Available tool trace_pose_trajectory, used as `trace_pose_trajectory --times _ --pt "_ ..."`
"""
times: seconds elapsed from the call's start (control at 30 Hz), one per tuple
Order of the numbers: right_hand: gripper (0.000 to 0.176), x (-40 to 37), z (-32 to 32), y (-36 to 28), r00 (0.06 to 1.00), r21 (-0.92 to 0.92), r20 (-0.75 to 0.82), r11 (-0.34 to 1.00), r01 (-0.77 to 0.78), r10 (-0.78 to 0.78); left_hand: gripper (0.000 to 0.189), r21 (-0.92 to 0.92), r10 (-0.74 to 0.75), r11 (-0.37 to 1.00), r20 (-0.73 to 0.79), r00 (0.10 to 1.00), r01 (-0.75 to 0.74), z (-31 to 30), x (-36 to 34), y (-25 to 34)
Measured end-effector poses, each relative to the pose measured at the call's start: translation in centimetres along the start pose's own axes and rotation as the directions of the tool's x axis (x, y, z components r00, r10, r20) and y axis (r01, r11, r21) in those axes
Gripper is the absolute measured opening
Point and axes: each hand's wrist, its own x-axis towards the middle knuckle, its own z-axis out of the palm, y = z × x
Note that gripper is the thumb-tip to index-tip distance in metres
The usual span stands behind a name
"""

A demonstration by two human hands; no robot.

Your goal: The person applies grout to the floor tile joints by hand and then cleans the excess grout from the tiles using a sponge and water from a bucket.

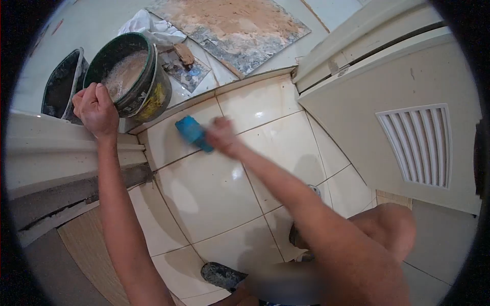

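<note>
My right hand (222, 136), blurred by motion, is low over the cream floor tiles. Its fingers are against a bright blue sponge or folded cloth (191, 131); the blur hides its exact kind. My left hand (97, 108) is closed in a fist at the near rim of a black bucket (159, 91). Its fingers appear curled over that rim, though the contact is partly hidden. Cloudy, foamy water (126, 74) stands in the bucket, which has a green inner lip and a yellow mark on its side. Wet shine shows on the tiles (204, 204).
Behind the raised step stand a second dark bucket (62, 86), a white cloth (148, 28) and a board of brownish mix (250, 48). A small stained tile (186, 71) lies beside the bucket. At right is a door with a vent grille (417, 145); at left, a door frame (66, 148).
</note>
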Motion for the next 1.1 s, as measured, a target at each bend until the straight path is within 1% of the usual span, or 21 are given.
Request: trace_pose_trajectory --times 0.03,0.07,0.13,0.2,0.23,0.27,0.33,0.37,0.5,0.57,0.63,0.73,0.8,0.83,0.9,0.93,0.97,1.0,1.03,1.07,1.1 --pt "0.013 -2.0 -1.0 5.0 0.952 -0.152 0.172 0.962 -0.227 0.252 0.026 0.017 -0.001 1.000 0.005 1.000 0.001 0.1 0.2 0.0" --pt "0.019 -3.7 -5.1 6.2 0.888 -0.083 -0.110 0.886 -0.455 0.446 0.026 0.018 -0.002 1.000 -0.008 1.000 0.002 0.2 0.4 -0.2" --pt "0.032 -4.6 -9.4 6.1 0.839 -0.258 -0.286 0.806 -0.532 0.463 0.026 0.002 0.000 1.000 -0.009 1.000 0.000 0.3 0.2 -0.4" --pt "0.041 -2.4 -8.2 6.1 0.774 -0.133 -0.389 0.800 -0.584 0.500 0.026 -0.009 0.008 1.000 -0.050 0.999 -0.009 0.6 0.3 0.0" --pt "0.041 -0.3 -7.1 4.3 0.650 0.273 -0.383 0.753 -0.599 0.656 0.026 -0.026 0.017 0.999 -0.061 0.998 -0.019 0.5 0.4 0.1" --pt "0.041 1.2 -6.5 2.5 0.652 0.273 -0.376 0.752 -0.600 0.658 0.026 -0.042 0.026 0.999 -0.069 0.997 -0.029 0.4 0.3 0.2" --pt "0.042 3.0 -5.9 -0.9 0.552 0.284 -0.446 0.696 -0.659 0.705 0.026 -0.034 0.009 0.999 -0.052 0.999 -0.011 0.3 0.2 0.3" --pt "0.042 2.8 -5.8 -1.9 0.549 0.290 -0.446 0.695 -0.659 0.707 0.026 -0.029 -0.009 1.000 -0.043 0.999 0.008 0.3 0.3 0.2" --pt "0.051 1.6 -5.6 -6.5 0.711 0.181 -0.359 0.792 -0.583 0.605 0.026 -0.006 0.017 1.000 -0.039 0.999 -0.017 0.3 0.2 -0.5" --pt "0.063 3.3 -5.4 -10.1 0.790 0.080 -0.175 0.809 -0.583 0.587 0.026 -0.014 0.012 1.000 -0.029 1.000 -0.013 0.3 0.2 -0.4" --pt "0.076 6.3 -4.2 -14.7 0.741 0.086 0.127 0.737 -0.671 0.660 0.026 -0.022 0.016 1.000 -0.034 0.999 -0.017 0.2 0.2 -0.2" --pt "0.080 6.6 -2.2 -19.8 0.804 0.149 0.214 0.795 -0.588 0.555 0.024 -0.034 0.027 0.999 -0.060 0.998 -0.029 0.2 0.5 0.3" --pt "0.065 5.0 1.0 -20.3 0.927 -0.003 0.290 0.969 -0.248 0.238 0.023 -0.034 0.019 0.999 -0.077 0.997 -0.022 0.0 0.3 0.4" --pt "0.065 4.0 3.0 -18.4 0.928 -0.002 0.291 0.970 -0.244 0.234 0.023 -0.024 0.022 0.999 -0.065 0.998 -0.023 0.0 0.3 0.3" --pt "0.054 3.7 7.0 -13.6 0.980 -0.045 0.121 0.985 0.166 -0.160 0.024 -0.017 0.021 1.000 -0.077 0.997 -0.022 0.1 0.4 0.4" --pt "0.041 4.3 4.0 -10.6 0.955 0.319 0.295 0.939 -0.131 0.033 0.024 -0.007 0.016 1.000 -0.076 0.997 -0.017 0.0 0.4 0.3" --pt "0.029 4.8 1.1 -7.5 0.856 0.684 0.459 0.521 -0.511 0.237 0.024 -0.006 0.017 1.000 -0.059 0.998 -0.017 0.0 0.4 0.2" --pt "0.021 5.4 -2.1 -4.5 0.704 0.747 0.580 0.078 -0.660 0.410 0.025 -0.008 0.017 1.000 -0.041 0.999 -0.017 -0.1 0.3 0.1" --pt "0.016 3.8 -1.8 3.0 0.840 0.681 0.413 0.493 -0.541 0.352 0.029 -0.035 0.009 0.999 -0.036 0.999 -0.011 0.1 0.2 -0.1" --pt "0.016 2.0 -4.1 6.8 0.940 0.423 0.065 0.844 -0.330 0.335 0.029 -0.032 0.004 0.999 -0.042 0.999 -0.005 0.1 0.2 -0.2" --pt "0.017 0.4 -6.6 10.5 0.917 -0.048 -0.291 0.953 -0.299 0.273 0.029 -0.036 0.010 0.999 -0.043 0.999 -0.011 0.2 0.3 -0.3"
